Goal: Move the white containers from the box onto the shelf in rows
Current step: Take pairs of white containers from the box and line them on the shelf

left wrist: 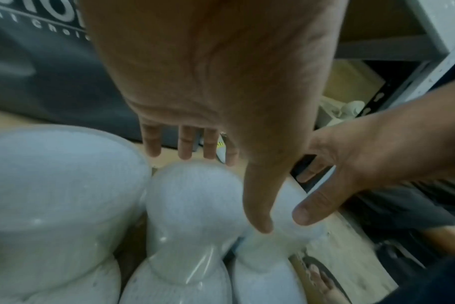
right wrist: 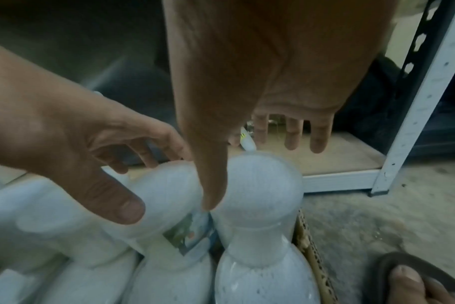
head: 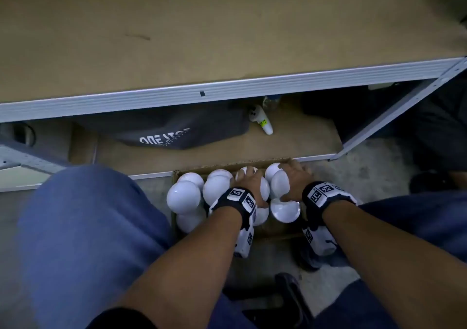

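Note:
Several white containers (head: 183, 195) with round caps stand packed in a cardboard box (head: 227, 165) on the floor. My left hand (head: 249, 177) reaches over a cap in the middle of the back row. In the left wrist view its fingers (left wrist: 186, 144) are straight above that container (left wrist: 195, 205) and the thumb points down beside the cap. My right hand (head: 293, 174) hovers over the far-right container (right wrist: 260, 195), fingers spread, thumb down between two caps. Neither hand grips anything. The brown shelf board (head: 202, 38) above carries no containers.
A white metal rail (head: 227, 86) edges the upper shelf, with a slanted upright (head: 394, 111) at the right. On the lower board lie a dark bag with white lettering (head: 164, 131) and a small white bottle (head: 261, 121). My blue-clad knee (head: 88, 227) is left of the box.

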`<state>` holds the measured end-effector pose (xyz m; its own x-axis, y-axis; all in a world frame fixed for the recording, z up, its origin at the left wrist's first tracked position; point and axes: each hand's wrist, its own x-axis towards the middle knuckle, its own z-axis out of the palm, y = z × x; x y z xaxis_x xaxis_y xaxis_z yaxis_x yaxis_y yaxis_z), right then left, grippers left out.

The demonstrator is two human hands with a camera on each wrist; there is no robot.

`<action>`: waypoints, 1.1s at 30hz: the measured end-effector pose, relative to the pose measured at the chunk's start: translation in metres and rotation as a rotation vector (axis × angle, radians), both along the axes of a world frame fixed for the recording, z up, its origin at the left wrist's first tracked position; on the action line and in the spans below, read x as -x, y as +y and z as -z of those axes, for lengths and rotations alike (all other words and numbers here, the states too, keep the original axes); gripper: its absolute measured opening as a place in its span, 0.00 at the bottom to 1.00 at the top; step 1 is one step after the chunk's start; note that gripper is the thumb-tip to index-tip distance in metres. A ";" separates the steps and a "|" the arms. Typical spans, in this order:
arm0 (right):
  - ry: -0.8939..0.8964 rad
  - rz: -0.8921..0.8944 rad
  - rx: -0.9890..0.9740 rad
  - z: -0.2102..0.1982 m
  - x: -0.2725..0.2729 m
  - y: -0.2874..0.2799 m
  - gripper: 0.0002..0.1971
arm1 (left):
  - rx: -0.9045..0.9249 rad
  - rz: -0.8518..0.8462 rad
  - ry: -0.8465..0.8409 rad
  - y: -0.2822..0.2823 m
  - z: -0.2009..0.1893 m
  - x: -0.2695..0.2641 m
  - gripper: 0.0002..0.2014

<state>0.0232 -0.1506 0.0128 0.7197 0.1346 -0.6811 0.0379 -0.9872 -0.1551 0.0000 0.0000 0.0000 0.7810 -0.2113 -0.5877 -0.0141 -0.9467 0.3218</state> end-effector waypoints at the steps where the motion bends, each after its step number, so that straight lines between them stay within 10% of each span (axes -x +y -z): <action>1: 0.007 0.017 -0.021 0.003 0.000 -0.004 0.46 | -0.016 0.013 -0.021 -0.002 -0.003 0.001 0.46; 17: 0.031 0.108 0.011 -0.005 0.005 -0.003 0.56 | -0.047 -0.048 -0.075 -0.004 0.001 0.005 0.44; 33: -0.255 -0.040 -0.032 -0.184 0.023 0.002 0.41 | 0.128 -0.092 -0.287 0.014 -0.157 0.002 0.42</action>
